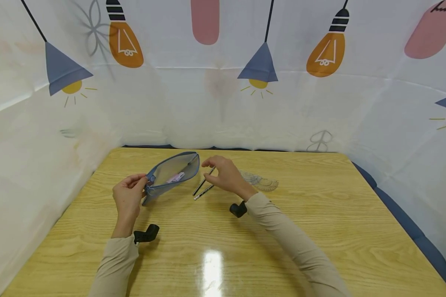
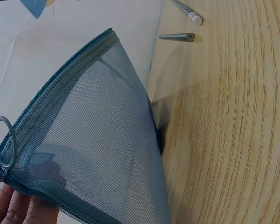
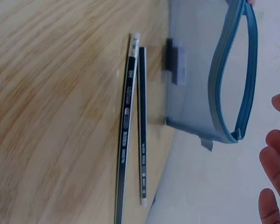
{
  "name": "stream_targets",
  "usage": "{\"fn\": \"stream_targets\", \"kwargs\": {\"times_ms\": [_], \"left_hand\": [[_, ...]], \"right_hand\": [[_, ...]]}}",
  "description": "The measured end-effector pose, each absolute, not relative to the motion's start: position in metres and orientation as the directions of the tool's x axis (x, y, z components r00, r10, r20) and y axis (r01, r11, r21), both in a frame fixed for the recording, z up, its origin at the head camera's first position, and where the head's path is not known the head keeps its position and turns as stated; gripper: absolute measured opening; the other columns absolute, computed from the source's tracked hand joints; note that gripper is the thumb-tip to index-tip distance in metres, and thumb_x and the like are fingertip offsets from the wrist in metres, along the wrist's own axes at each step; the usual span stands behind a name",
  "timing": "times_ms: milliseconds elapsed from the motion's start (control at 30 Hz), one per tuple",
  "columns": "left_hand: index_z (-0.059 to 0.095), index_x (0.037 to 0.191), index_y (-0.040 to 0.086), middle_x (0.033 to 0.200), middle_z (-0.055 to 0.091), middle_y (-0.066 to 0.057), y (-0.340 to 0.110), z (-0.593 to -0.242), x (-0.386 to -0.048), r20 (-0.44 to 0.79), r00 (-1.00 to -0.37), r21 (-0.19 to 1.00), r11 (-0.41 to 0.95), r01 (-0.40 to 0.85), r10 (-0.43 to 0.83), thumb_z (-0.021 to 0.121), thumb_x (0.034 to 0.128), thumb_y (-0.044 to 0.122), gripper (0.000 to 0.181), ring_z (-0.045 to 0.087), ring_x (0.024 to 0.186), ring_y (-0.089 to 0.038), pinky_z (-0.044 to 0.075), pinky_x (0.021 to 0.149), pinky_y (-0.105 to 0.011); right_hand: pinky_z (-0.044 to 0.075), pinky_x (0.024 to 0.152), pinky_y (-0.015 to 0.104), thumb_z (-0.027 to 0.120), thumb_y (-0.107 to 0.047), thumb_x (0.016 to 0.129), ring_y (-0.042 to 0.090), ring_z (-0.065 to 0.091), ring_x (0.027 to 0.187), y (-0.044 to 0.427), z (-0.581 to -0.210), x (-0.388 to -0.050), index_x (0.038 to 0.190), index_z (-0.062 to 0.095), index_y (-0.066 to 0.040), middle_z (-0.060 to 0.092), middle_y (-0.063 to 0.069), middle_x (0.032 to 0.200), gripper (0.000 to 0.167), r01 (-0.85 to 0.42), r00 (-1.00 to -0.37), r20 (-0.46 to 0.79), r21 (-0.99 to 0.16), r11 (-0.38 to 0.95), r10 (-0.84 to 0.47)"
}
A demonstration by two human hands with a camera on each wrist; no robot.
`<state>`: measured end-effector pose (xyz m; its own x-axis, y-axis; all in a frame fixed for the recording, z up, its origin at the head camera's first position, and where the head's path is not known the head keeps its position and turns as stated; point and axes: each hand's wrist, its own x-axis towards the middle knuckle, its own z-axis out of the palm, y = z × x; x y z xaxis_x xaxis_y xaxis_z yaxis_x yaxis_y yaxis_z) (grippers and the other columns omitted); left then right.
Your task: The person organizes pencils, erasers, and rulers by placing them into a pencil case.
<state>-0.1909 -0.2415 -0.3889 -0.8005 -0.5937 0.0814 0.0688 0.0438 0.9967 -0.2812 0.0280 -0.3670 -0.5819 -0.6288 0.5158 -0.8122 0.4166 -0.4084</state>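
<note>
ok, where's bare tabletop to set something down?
Free: tabletop between left sleeve and right sleeve, this side of the pencils; also right of the protractor and right sleeve. Crowded: farther back, where pouch, pencils, right grip and protractor sit close.

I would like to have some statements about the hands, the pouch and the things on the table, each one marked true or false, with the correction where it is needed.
1. The left hand holds the mesh pouch by its edge. True.
2. The mesh pouch is zipped closed. False: its mouth stands open.
3. Two pencils lie on the table. True.
4. The right hand grips a ruler. False: it holds nothing.
5. The clear protractor lies on the table. True.
</note>
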Motion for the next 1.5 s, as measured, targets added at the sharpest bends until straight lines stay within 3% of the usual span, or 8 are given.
{"fn": "stream_targets", "kwargs": {"times_ms": [200, 433, 633, 1200, 1500], "left_hand": [[0.070, 0.100, -0.005, 0.074, 0.069, 0.003, -0.242, -0.388, -0.190, 0.075, -0.803, 0.997, 0.038, 0.065, -0.591, 0.068, 0.0893, 0.008, 0.017, 0.066, 0.066, -0.008, 0.053, 0.054, -0.020], [0.069, 0.100, -0.007, 0.074, 0.069, 0.002, -0.242, -0.388, -0.190, 0.087, -0.806, 0.996, 0.045, 0.074, -0.586, 0.068, 0.0896, 0.008, 0.018, 0.066, 0.065, -0.007, 0.053, 0.054, -0.020], [0.069, 0.100, -0.006, 0.074, 0.069, 0.003, -0.242, -0.388, -0.190, 0.082, -0.807, 0.997, 0.046, 0.067, -0.585, 0.067, 0.0897, 0.008, 0.018, 0.066, 0.066, -0.007, 0.053, 0.054, -0.020], [0.070, 0.100, -0.005, 0.072, 0.068, 0.005, -0.243, -0.388, -0.190, 0.080, -0.804, 0.997, 0.060, 0.056, -0.589, 0.068, 0.0895, 0.008, 0.017, 0.064, 0.064, -0.006, 0.052, 0.052, -0.019], [0.070, 0.099, -0.005, 0.071, 0.068, 0.006, -0.243, -0.389, -0.191, 0.072, -0.803, 0.997, 0.040, 0.060, -0.591, 0.069, 0.0891, 0.007, 0.016, 0.063, 0.062, -0.005, 0.051, 0.050, -0.018]], "right_hand": [[0.049, 0.078, 0.031, 0.069, -0.013, 0.089, 0.018, 0.061, 0.091, 0.031, -0.366, -0.284, 0.106, 0.067, -0.007, 0.067, 0.006, 0.102, 0.018, -0.855, -0.516, 0.517, -0.263, 0.446, -0.683], [0.047, 0.081, 0.043, 0.068, -0.013, 0.089, 0.019, 0.059, 0.098, 0.035, -0.366, -0.286, 0.105, 0.067, -0.011, 0.065, 0.000, 0.103, 0.017, -0.849, -0.514, 0.482, -0.164, 0.503, -0.710], [0.045, 0.084, 0.044, 0.067, -0.015, 0.090, 0.019, 0.059, 0.096, 0.037, -0.368, -0.288, 0.104, 0.067, -0.014, 0.065, -0.001, 0.103, 0.014, -0.849, -0.501, 0.442, -0.082, 0.522, -0.745], [0.043, 0.087, 0.043, 0.069, -0.015, 0.090, 0.019, 0.058, 0.097, 0.041, -0.370, -0.291, 0.109, 0.065, -0.016, 0.062, -0.001, 0.106, 0.019, -0.836, -0.512, 0.314, 0.031, 0.547, -0.800], [0.042, 0.089, 0.045, 0.070, -0.012, 0.090, 0.021, 0.057, 0.104, 0.040, -0.374, -0.293, 0.113, 0.064, -0.013, 0.061, 0.001, 0.111, 0.024, -0.841, -0.519, 0.228, 0.033, 0.540, -0.824]]}}
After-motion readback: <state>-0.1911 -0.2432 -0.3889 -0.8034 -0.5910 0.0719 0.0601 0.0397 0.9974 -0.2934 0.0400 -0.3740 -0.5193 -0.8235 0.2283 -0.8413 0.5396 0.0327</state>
